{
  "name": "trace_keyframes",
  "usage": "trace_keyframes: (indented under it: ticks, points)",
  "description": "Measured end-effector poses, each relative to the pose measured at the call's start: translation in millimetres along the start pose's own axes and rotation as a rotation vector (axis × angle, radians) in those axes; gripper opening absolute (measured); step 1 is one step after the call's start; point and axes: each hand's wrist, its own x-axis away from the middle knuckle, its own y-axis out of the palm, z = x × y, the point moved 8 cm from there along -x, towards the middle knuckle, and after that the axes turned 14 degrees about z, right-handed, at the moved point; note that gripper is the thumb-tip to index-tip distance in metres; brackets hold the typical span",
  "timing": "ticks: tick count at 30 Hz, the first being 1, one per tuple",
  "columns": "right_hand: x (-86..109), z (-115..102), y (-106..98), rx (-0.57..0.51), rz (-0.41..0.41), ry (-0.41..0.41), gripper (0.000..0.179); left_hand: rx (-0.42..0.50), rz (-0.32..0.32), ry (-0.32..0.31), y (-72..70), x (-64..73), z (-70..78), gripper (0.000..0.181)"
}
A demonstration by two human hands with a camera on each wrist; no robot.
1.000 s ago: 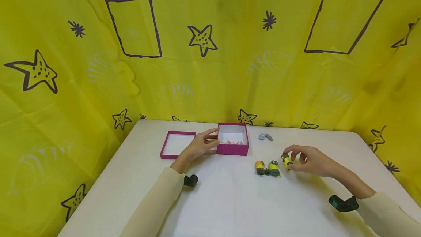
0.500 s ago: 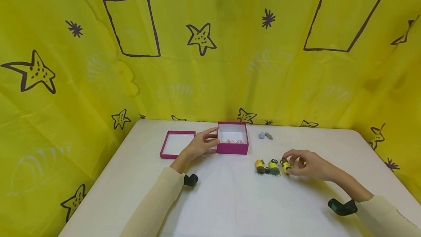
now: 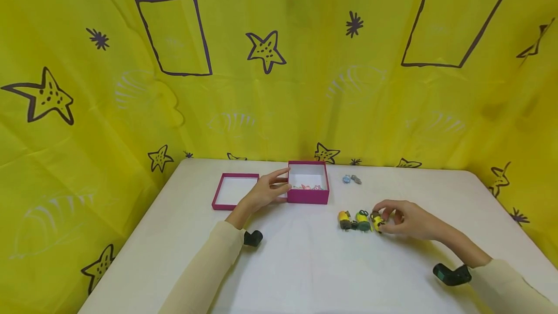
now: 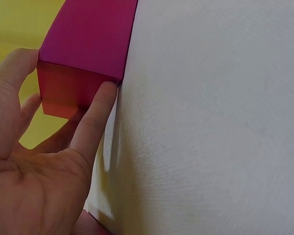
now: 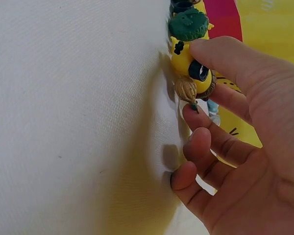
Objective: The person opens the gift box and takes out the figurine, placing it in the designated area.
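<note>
My right hand pinches a small yellow minion figure between thumb and fingers, low over the table. In the right wrist view this minion has a dark goggle and a brown ribbed piece beside it. Close to its left stand a minion with a green base and another with an orange top. My left hand touches the left wall of the open magenta box. In the left wrist view the thumb lies at the box's lower corner and the index finger at its upper edge.
Small pink and pale pieces lie inside the box. Its magenta lid lies upturned, partly behind the left hand. Two small figures, one blue and one grey, rest right of the box. A yellow curtain hangs behind the white table.
My right hand has come down and slightly left with the pinched minion, bringing it close to the green-based one. The left hand has stayed at the box.
</note>
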Motion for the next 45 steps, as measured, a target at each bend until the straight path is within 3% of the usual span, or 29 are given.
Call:
trace_keyframes:
  ticks: [36, 45]
  points:
    - [2.3, 7.6, -0.1, 0.017, -0.015, 0.026, 0.043, 0.036, 0.0, -0.003, -0.1, 1.5, -0.5, 0.064]
    - [-0.5, 4.5, 0.4, 0.001, -0.045, -0.015, 0.044, 0.043, -0.003, -0.005, -0.7, 0.6, -0.6, 0.064]
